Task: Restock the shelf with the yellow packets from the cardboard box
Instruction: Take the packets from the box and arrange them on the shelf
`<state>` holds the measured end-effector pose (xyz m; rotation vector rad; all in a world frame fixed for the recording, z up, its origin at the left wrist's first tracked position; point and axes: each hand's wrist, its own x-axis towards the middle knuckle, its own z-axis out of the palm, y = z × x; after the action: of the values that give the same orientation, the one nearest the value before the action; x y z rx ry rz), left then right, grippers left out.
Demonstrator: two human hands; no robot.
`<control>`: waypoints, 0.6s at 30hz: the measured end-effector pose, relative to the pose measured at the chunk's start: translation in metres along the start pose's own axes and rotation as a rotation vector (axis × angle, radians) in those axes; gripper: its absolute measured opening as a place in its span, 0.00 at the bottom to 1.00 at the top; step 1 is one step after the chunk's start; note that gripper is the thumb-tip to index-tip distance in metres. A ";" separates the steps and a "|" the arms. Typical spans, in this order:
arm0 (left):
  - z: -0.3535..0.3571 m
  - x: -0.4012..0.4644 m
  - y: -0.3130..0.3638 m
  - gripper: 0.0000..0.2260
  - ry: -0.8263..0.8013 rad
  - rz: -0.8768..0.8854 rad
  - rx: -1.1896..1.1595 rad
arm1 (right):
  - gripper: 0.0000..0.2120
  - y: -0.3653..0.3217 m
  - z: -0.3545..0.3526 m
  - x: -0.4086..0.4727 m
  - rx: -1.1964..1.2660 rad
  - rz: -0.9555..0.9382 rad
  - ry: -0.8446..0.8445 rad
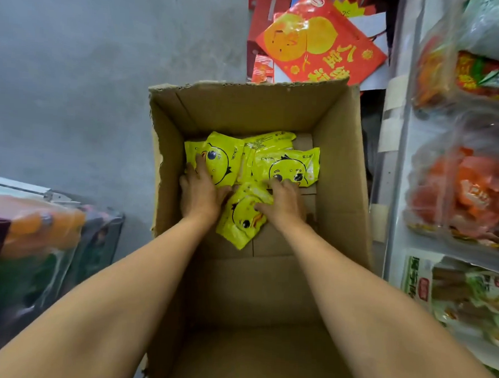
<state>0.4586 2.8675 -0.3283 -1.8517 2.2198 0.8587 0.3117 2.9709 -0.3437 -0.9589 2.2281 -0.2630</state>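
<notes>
An open cardboard box (344, 176) stands on the floor below me, and several yellow packets printed with duck faces lie at its bottom. My left hand (200, 190) rests flat on the left yellow packet (223, 161), fingers stretched over it. My right hand (283, 202) has its fingers curled at the lower edge of the right yellow packet (290, 166), while its thumb lies on a third packet (241, 220) nearer to me. The shelf (398, 196) rises at the right, filled with clear bags of red and orange snacks.
Red gift packaging (322, 45) is piled behind the box. Plastic-wrapped drink bottles (37, 250) stand at the lower left. Grey concrete floor (89, 79) stretches to the left of the box. The box walls hem in both forearms.
</notes>
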 end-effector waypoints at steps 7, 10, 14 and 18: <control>-0.001 0.008 0.010 0.41 0.036 -0.035 0.146 | 0.24 0.036 0.025 -0.031 0.044 0.134 0.058; 0.000 0.014 0.011 0.42 0.003 0.003 0.213 | 0.34 0.027 0.031 -0.031 0.018 -0.043 0.027; 0.003 0.012 0.012 0.50 0.023 0.027 0.258 | 0.36 0.023 0.040 -0.032 -0.091 -0.142 -0.044; 0.002 0.016 0.011 0.44 0.138 0.499 0.479 | 0.33 0.026 0.039 -0.040 -0.196 -0.019 -0.074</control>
<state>0.4438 2.8556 -0.3334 -1.1936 2.7158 0.2038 0.3428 3.0201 -0.3633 -1.0759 2.2074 -0.0165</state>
